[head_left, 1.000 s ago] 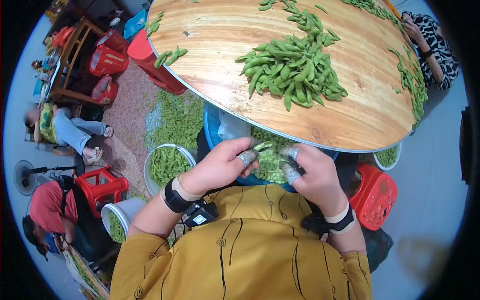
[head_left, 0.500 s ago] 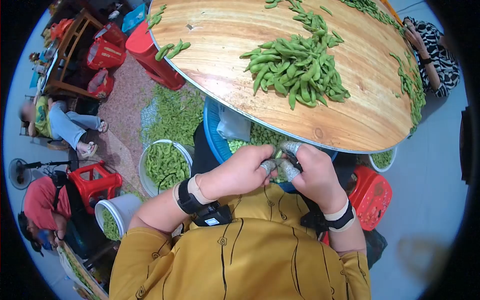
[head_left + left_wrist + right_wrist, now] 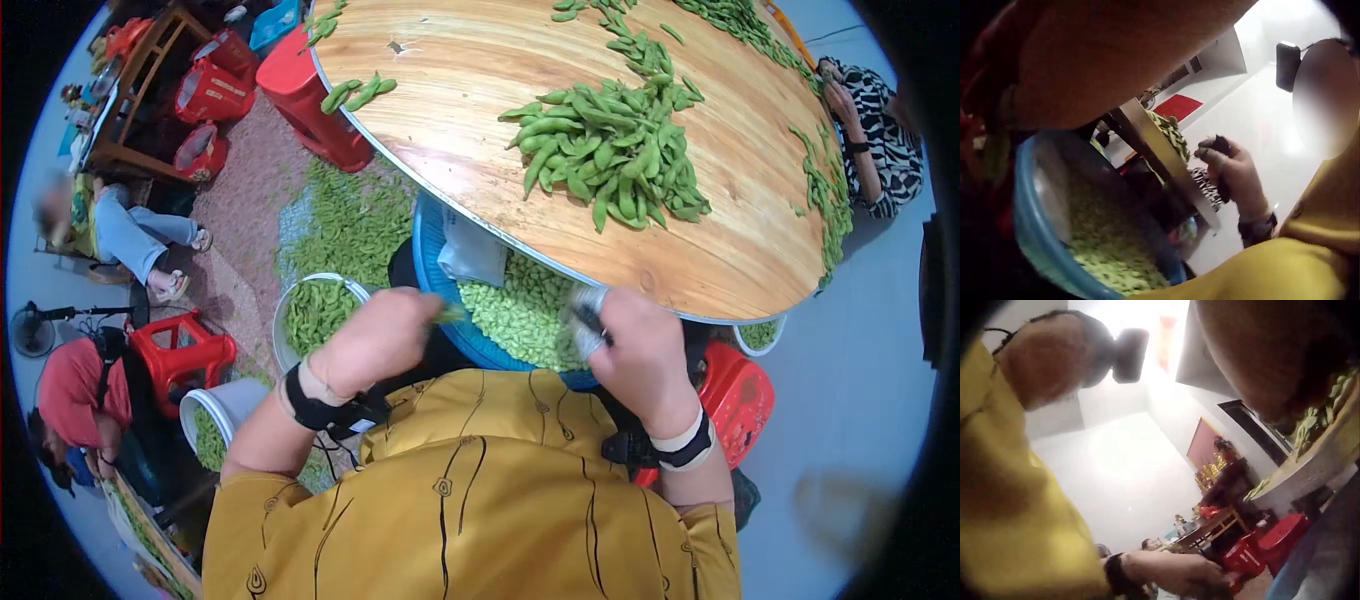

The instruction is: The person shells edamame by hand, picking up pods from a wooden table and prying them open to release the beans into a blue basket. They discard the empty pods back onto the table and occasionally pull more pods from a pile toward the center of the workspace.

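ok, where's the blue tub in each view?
Head: blue tub at centre, partly under the wooden table.
Left wrist: tub at lower left.
Right wrist: bottom right, only a blue strip, probably its rim.
Shared landmark: the table's edge.

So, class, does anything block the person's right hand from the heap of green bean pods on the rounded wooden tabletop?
Nothing visible: in the head view, the right hand overlaps the tabletop's edge, with only bare wood from there to the heap of pods.
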`<state>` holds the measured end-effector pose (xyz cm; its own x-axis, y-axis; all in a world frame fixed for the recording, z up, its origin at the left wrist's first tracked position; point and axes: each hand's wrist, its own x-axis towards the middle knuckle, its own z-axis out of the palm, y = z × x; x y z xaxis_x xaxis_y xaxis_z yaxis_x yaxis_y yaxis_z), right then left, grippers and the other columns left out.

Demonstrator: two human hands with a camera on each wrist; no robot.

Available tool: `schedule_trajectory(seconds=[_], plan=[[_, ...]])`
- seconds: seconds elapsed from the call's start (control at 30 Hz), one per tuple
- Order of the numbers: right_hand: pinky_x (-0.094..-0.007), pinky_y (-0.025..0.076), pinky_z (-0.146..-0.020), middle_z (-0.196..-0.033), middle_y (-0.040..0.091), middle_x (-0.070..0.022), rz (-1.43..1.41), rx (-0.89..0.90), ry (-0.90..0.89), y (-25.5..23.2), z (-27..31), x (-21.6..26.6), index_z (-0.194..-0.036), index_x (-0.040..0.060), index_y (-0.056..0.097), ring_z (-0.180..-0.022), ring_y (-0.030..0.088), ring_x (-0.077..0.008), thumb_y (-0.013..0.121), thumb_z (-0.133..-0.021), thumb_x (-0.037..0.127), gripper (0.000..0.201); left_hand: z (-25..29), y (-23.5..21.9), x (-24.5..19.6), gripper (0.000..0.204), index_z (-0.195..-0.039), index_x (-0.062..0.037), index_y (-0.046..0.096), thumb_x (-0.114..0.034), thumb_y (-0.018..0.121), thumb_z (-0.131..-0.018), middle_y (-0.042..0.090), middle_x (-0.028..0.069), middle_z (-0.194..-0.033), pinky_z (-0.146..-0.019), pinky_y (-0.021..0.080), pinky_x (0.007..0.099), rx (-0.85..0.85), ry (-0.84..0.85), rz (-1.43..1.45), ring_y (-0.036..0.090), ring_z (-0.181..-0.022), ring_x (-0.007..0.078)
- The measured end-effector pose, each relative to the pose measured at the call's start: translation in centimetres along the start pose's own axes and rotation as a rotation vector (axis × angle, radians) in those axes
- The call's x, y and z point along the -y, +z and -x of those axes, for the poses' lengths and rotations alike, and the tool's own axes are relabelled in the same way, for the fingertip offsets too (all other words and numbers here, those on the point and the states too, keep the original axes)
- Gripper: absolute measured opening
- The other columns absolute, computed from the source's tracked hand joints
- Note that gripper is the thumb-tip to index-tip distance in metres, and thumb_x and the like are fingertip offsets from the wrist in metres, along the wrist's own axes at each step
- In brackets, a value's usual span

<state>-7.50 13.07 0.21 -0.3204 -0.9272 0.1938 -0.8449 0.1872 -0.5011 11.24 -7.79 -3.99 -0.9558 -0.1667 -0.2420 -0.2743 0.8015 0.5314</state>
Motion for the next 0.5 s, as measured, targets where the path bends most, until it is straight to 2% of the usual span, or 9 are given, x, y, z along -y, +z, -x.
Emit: schedule_trajectory(seconds=[0.03,0.07,0.1,0.2,0.27,0.37,0.4,0.47,0.5], plan=[[-0.0391,0.050,-0.062,-0.088,0.060,-0.0140,-0.008,-0.002,-0.001,0.0,-0.7,0.1,-0.095,0.0044,0.059,-0.075,0.060,-0.0332,0.067,-0.070,0.006,0.026,1.2,-0.4,0.8,0.025,-0.096,-0.0006,0.063,0.000,0.056,-0.072,0.062,0.0212,-0.085,-0.072,0.050,0.0432,0.032,-0.170,-0.158,0.061,-0.081,0.0386],[-0.0394,0.051,-0.063,-0.091,0.060,-0.0141,0.045,-0.129,0.011,0.1,-2.0,0.1,-0.096,0.0046,0.058,-0.076,0.061,-0.0333,0.067,-0.070,0.005,0.027,2.2,-0.1,1.8,0.024,-0.091,-0.0003,0.064,0.002,0.056,-0.069,0.060,0.0207,-0.087,-0.072,0.050,0.0432,-0.016,-0.280,-0.265,0.060,-0.080,0.0383],[-0.0396,0.051,-0.063,-0.093,0.059,-0.0142,0.099,-0.259,0.022,0.3,-3.3,0.0,-0.097,0.0048,0.058,-0.077,0.061,-0.0334,0.066,-0.070,0.005,0.028,2.9,-0.3,2.0,0.020,-0.089,-0.0009,0.065,0.000,0.057,-0.071,0.059,0.0206,-0.088,-0.073,0.050,0.0435,-0.109,-0.287,-0.373,0.059,-0.079,0.0389],[-0.0403,0.051,-0.065,-0.097,0.059,-0.0151,0.249,-0.392,0.100,1.5,-6.8,-0.7,-0.099,0.0049,0.057,-0.078,0.061,-0.0345,0.066,-0.071,0.005,0.030,3.1,-1.0,1.7,0.016,-0.090,-0.0006,0.064,-0.004,0.060,-0.075,0.058,0.0187,-0.083,-0.071,0.049,0.0430,-0.238,-0.236,-0.347,0.059,-0.077,0.0371],[-0.0408,0.051,-0.065,-0.096,0.059,-0.0149,0.268,-0.413,0.098,1.8,-7.1,-1.2,-0.100,0.0048,0.056,-0.078,0.061,-0.0345,0.067,-0.071,0.005,0.031,1.7,-2.2,-0.4,0.015,-0.092,-0.0006,0.064,-0.008,0.061,-0.079,0.060,0.0183,-0.084,-0.071,0.049,0.0414,-0.226,-0.098,0.065,0.061,-0.077,0.0352],[-0.0406,0.050,-0.065,-0.090,0.060,-0.0142,0.285,-0.419,0.151,1.5,-6.5,-1.1,-0.097,0.0041,0.057,-0.077,0.061,-0.0338,0.066,-0.072,0.006,0.027,-0.8,-2.1,-2.5,0.019,-0.101,-0.0007,0.063,-0.012,0.057,-0.088,0.065,0.0151,-0.092,-0.068,0.051,0.0344,-0.198,0.102,0.323,0.064,-0.076,0.0277],[-0.0401,0.050,-0.064,-0.087,0.060,-0.0143,0.151,-0.411,0.159,1.1,-6.0,-1.1,-0.096,0.0039,0.057,-0.076,0.061,-0.0333,0.066,-0.073,0.006,0.024,-1.7,-2.2,-3.5,0.019,-0.101,-0.0007,0.063,-0.012,0.057,-0.088,0.065,0.0151,-0.092,-0.068,0.051,0.0344,-0.200,0.101,0.329,0.064,-0.076,0.0277],[-0.0378,0.049,-0.062,-0.079,0.060,-0.0144,-0.154,-0.372,0.274,0.2,-5.1,-0.3,-0.091,0.0037,0.060,-0.072,0.061,-0.0322,0.066,-0.074,0.005,0.018,-3.6,-2.2,-5.7,0.023,-0.105,0.0004,0.061,-0.017,0.053,-0.094,0.065,0.0089,-0.092,-0.066,0.051,0.0286,0.004,-0.057,1.003,0.064,-0.076,0.0180],[-0.0378,0.049,-0.062,-0.079,0.060,-0.0144,-0.147,-0.373,0.279,-0.1,-4.5,0.1,-0.091,0.0037,0.060,-0.072,0.061,-0.0322,0.066,-0.074,0.005,0.018,-4.6,-2.0,-6.3,0.023,-0.105,0.0004,0.061,-0.017,0.053,-0.094,0.065,0.0089,-0.092,-0.066,0.051,0.0286,0.010,-0.050,1.006,0.064,-0.076,0.0180]])
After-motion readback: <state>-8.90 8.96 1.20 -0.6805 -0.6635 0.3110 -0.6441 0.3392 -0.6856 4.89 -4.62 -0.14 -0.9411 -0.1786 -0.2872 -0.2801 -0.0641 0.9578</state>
